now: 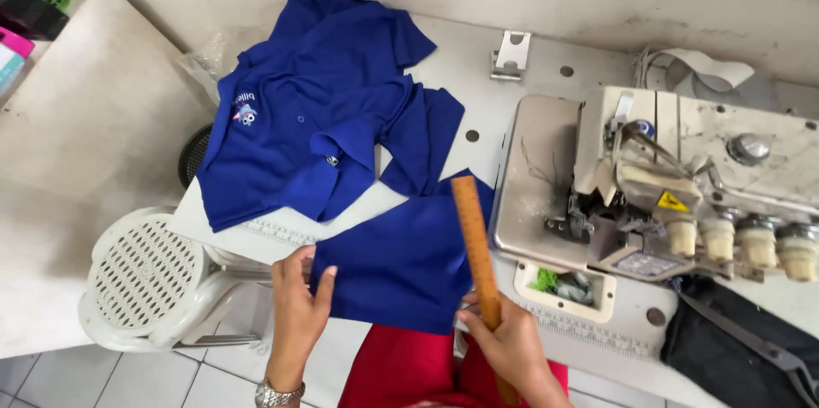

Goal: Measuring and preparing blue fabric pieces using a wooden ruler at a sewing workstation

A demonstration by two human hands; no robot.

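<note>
blue knit fabric panel (401,267) lies flat on the near edge of the white sewing table (478,75), overhanging toward the person. left hand (299,310) pinches its left edge, thumb on top and fingers curled under, so clamped on the cloth. right hand (510,344) is wrapped shut around the near end of a long orange wooden ruler (474,246), which lies along the panel's right edge and points away toward the far side. progress, as a judgement: panel laid out and ruler aligned, measuring looks underway; no chalk mark or cut visible, nothing under the needle of the cream overlock sewing machine (674,195) at right. both wrists come in low from the near side, left one with a metal watch (280,393). blue polo shirt (307,109) sits bunched at far left, apart from the hands. white perforated plastic stool (149,276) stands left, below the table.
</note>
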